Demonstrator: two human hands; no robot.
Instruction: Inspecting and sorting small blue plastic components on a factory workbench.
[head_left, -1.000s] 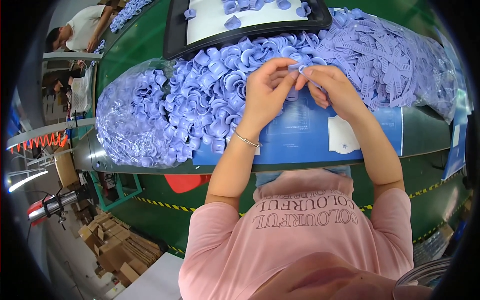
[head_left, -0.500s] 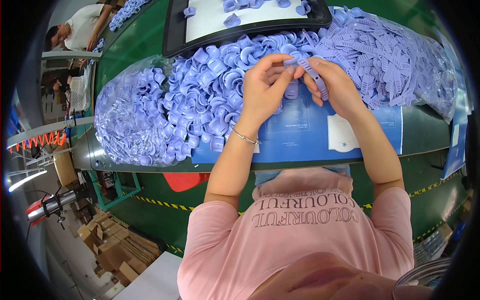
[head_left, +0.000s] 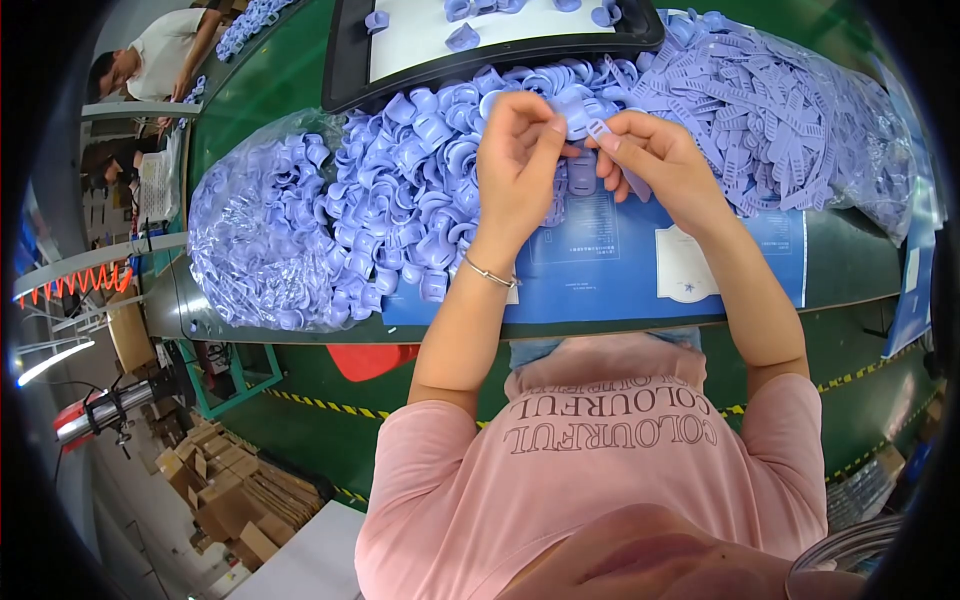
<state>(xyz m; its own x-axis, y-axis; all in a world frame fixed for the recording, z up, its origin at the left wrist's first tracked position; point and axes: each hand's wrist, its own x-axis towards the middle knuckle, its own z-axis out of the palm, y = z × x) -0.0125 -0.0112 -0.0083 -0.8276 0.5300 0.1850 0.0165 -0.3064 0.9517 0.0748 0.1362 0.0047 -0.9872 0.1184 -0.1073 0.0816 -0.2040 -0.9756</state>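
Observation:
My left hand (head_left: 515,155) pinches a wide, curved lavender plastic piece (head_left: 574,112) between thumb and fingers. In my right hand (head_left: 662,165) is a narrow lavender slotted strap (head_left: 636,184), gripped by thumb and forefinger. The strap's upper end is close beside the curved piece; whether they touch I cannot tell. Beneath my hands another lavender piece (head_left: 581,172) lies near the blue printed sheet. To the left spreads a heap of curved lavender pieces (head_left: 410,185), and to the right a pile of slotted straps (head_left: 765,125).
A black-rimmed tray (head_left: 345,60) with a white liner and a few lavender pieces stands at the back. Clear plastic bags (head_left: 240,240) enclose part of the heaps. The blue printed sheet (head_left: 600,270) covers the near table edge. Another person (head_left: 165,55) works at far left.
My hands have drawn slightly apart. The curved piece now shows more fully at my left fingertips, and the strap has turned in my right hand, its slotted end toward the piece.

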